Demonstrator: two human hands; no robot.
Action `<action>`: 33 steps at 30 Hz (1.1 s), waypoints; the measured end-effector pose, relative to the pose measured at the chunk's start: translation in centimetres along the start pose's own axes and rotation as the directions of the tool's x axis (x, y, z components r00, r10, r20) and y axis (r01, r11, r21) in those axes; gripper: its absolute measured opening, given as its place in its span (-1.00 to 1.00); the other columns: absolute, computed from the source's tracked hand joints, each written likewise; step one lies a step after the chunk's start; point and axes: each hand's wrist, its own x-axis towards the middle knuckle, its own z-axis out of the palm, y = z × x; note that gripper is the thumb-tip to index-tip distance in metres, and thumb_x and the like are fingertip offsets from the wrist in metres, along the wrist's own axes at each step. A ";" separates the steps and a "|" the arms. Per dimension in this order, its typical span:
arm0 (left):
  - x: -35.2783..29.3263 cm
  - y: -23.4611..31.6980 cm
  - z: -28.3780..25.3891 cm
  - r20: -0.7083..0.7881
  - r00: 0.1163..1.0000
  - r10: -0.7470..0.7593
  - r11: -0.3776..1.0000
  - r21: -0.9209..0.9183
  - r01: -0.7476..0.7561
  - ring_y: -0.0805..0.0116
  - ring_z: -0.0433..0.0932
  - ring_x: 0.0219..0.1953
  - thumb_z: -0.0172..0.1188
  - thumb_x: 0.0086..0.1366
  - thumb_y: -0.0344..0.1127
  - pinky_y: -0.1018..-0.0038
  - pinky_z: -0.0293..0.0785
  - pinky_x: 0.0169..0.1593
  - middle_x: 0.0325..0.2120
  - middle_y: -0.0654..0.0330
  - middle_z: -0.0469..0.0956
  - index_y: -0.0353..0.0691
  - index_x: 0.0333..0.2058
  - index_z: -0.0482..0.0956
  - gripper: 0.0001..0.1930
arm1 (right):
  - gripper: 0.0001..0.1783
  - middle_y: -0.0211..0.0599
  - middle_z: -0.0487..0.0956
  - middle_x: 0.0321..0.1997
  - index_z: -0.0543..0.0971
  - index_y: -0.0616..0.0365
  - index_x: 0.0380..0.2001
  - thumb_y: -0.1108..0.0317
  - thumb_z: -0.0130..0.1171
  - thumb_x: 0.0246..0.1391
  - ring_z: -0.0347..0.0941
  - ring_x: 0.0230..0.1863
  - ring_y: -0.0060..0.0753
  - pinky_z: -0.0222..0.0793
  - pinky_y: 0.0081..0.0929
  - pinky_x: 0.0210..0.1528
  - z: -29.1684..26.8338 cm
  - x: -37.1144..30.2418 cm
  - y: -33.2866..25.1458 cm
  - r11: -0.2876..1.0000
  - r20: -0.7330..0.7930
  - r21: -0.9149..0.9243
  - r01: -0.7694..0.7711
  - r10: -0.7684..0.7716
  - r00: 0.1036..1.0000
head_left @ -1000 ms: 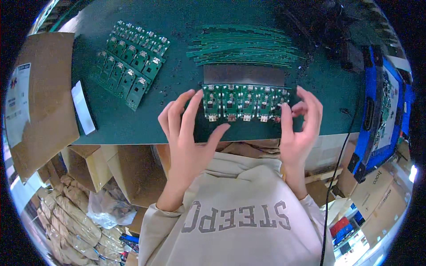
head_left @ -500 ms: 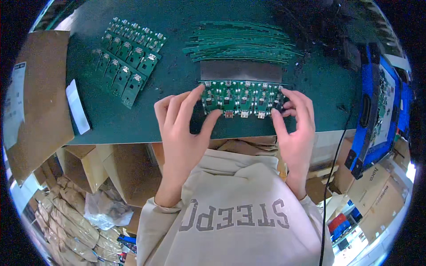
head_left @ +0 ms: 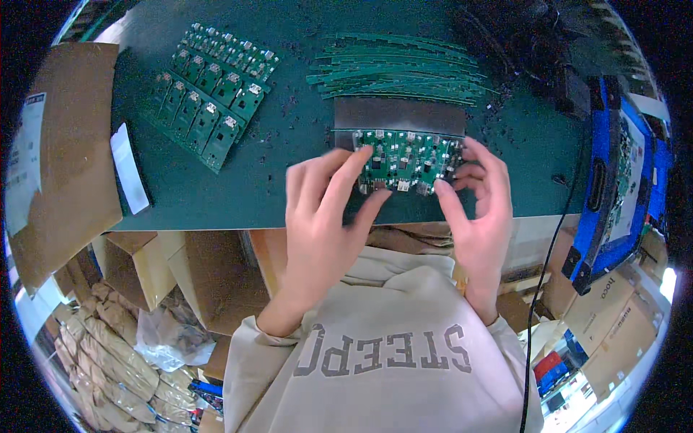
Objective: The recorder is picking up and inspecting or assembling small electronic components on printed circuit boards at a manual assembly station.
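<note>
A green circuit board panel (head_left: 408,160), with silver connectors along its far and near edges, lies in front of me on the bench. My left hand (head_left: 328,198) is closed over its left part, index finger on top and thumb at the near edge. At the right end, my right hand (head_left: 480,198) grips it between thumb and fingers. Just beyond the panel is a dark flat strip (head_left: 397,114). Several thin green board strips (head_left: 404,68) lie in a pile behind that.
More circuit board panels (head_left: 206,97) lie overlapping at the far left of the green bench mat (head_left: 289,130). A white flat piece (head_left: 130,169) and a cardboard box (head_left: 65,137) stand left. To the right are a blue-black frame (head_left: 595,180) and a black cable (head_left: 538,296).
My left hand has slid right and inward over the panel, from its left end. My right hand stays about where it was. The view has shifted slightly.
</note>
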 end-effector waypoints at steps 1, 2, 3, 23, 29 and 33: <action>0.0 0.1 0.2 0.019 1.000 -0.002 1.000 -0.031 0.003 0.17 0.50 -0.02 0.52 0.07 -0.47 0.29 0.46 0.12 -0.02 0.17 0.60 -0.14 0.10 0.67 -0.44 | -0.29 -0.10 0.47 0.15 0.38 0.25 0.34 0.57 0.35 0.11 0.47 -0.08 -0.34 0.51 -0.43 -0.01 0.2 0.0 -0.1 0.998 0.023 0.059 -0.021 0.020 1.000; 0.0 0.2 0.4 0.038 0.999 -0.003 0.998 -0.061 0.006 0.17 0.51 -0.01 0.51 0.07 -0.49 0.28 0.48 0.12 -0.01 0.16 0.59 -0.15 0.10 0.67 -0.45 | -0.28 -0.09 0.48 0.14 0.36 0.26 0.35 0.57 0.35 0.12 0.48 -0.08 -0.34 0.51 -0.44 -0.01 0.3 -0.1 -0.2 0.992 0.046 0.117 -0.044 0.038 0.998; 0.0 0.5 0.5 0.038 0.999 -0.004 0.998 -0.061 0.006 0.17 0.51 -0.01 0.51 0.07 -0.49 0.28 0.48 0.12 -0.01 0.16 0.59 -0.15 0.10 0.67 -0.45 | -0.28 -0.09 0.48 0.14 0.36 0.26 0.35 0.57 0.35 0.12 0.48 -0.08 -0.34 0.51 -0.44 -0.01 0.5 -0.2 -0.4 0.992 0.047 0.117 -0.044 0.038 0.998; -1.3 2.0 2.7 -0.064 0.996 0.061 0.972 -0.224 -0.074 0.06 0.60 0.08 0.43 0.04 -0.64 0.26 0.60 0.13 0.04 0.10 0.59 -0.27 -0.01 0.68 -0.53 | -0.37 -0.14 0.60 0.00 0.38 0.26 0.32 0.53 0.30 0.19 0.51 -0.20 -0.36 0.49 -0.48 -0.16 2.1 1.4 -2.9 0.956 0.115 0.174 -0.237 0.219 0.969; -1.1 2.0 2.9 -0.078 0.996 0.030 0.965 -0.256 -0.049 0.09 0.61 0.05 0.41 0.02 -0.68 0.30 0.60 0.11 0.06 0.07 0.59 -0.27 0.01 0.64 -0.49 | -0.50 -0.17 0.64 -0.09 0.48 0.24 0.21 0.49 0.27 0.20 0.52 -0.26 -0.32 0.50 -0.44 -0.16 2.8 1.2 -2.2 0.995 0.052 -0.096 0.021 -0.016 0.998; -1.2 2.2 3.1 -0.072 0.997 -0.002 0.967 -0.255 -0.017 0.12 0.63 0.05 0.42 0.01 -0.68 0.33 0.61 0.11 0.07 0.04 0.60 -0.28 0.03 0.62 -0.46 | -0.56 -0.19 0.64 -0.12 0.54 0.23 0.15 0.49 0.27 0.19 0.52 -0.28 -0.30 0.50 -0.42 -0.16 2.9 1.2 -2.2 0.998 0.051 0.043 -0.046 0.044 0.998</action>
